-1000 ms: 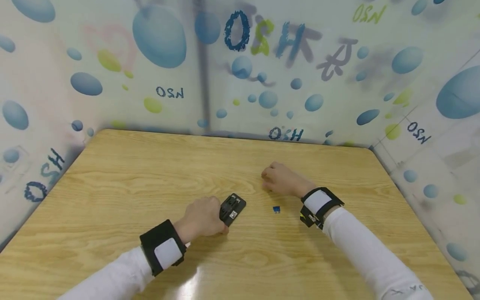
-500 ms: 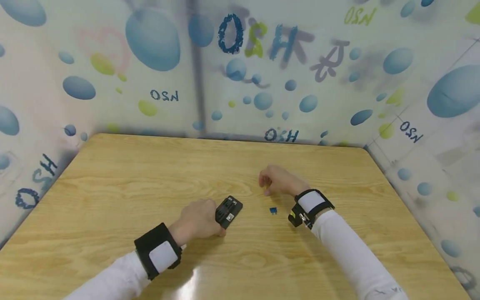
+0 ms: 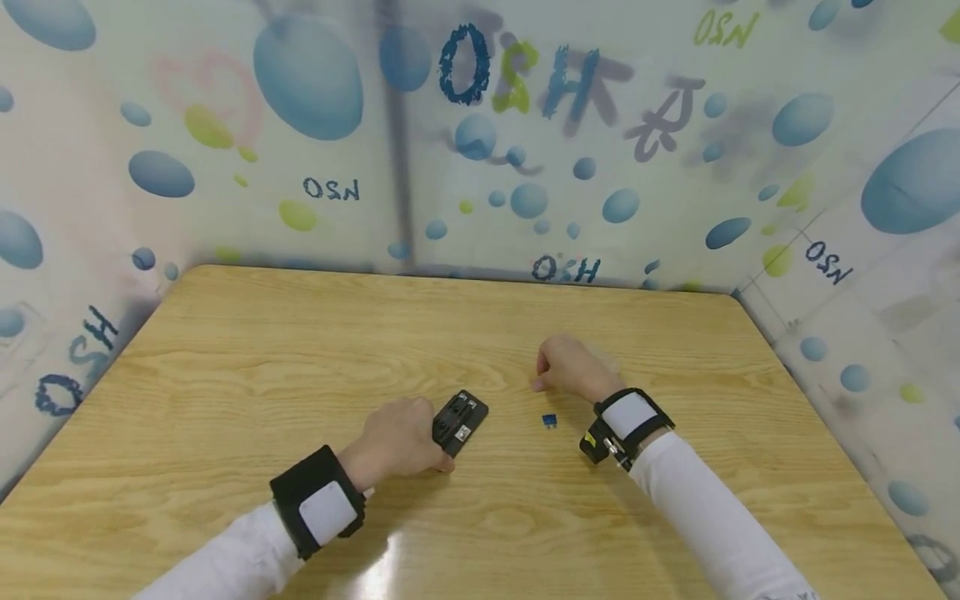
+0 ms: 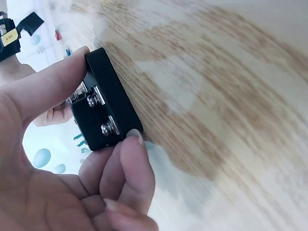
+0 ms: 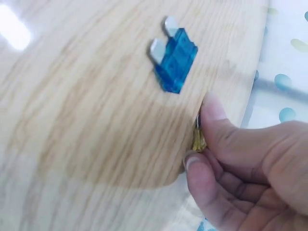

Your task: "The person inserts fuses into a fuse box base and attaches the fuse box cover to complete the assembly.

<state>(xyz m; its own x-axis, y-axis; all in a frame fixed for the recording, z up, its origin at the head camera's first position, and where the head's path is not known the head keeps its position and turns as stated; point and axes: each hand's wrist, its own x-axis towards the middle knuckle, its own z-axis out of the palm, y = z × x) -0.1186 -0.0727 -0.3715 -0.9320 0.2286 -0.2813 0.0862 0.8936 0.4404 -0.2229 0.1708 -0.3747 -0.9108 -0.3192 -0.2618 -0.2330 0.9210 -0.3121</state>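
Note:
My left hand (image 3: 397, 437) grips a black fuse holder block (image 3: 459, 422) with metal screw terminals, held by one end at the table's middle. In the left wrist view the thumb lies along one edge of the block (image 4: 115, 91) and fingertips press the other. To the right, my right hand (image 3: 573, 367) pinches a small yellow, see-through piece with a metal part (image 5: 198, 137) between thumb and fingertips. It looks like a blade fuse, mostly hidden by the fingers. A blue blade fuse (image 5: 177, 60) with two metal prongs lies on the table near the right hand.
The wood-grain table (image 3: 315, 342) meets a patterned wall (image 3: 487, 225) at its back edge. Black wrist straps (image 3: 318, 500) with cameras sit on both wrists. Light glares off the table near its front.
My right hand has shifted slightly right and nearer, with its fingertips closer to the blue blade fuse. The left hand and the fuse holder block stay about where they were.

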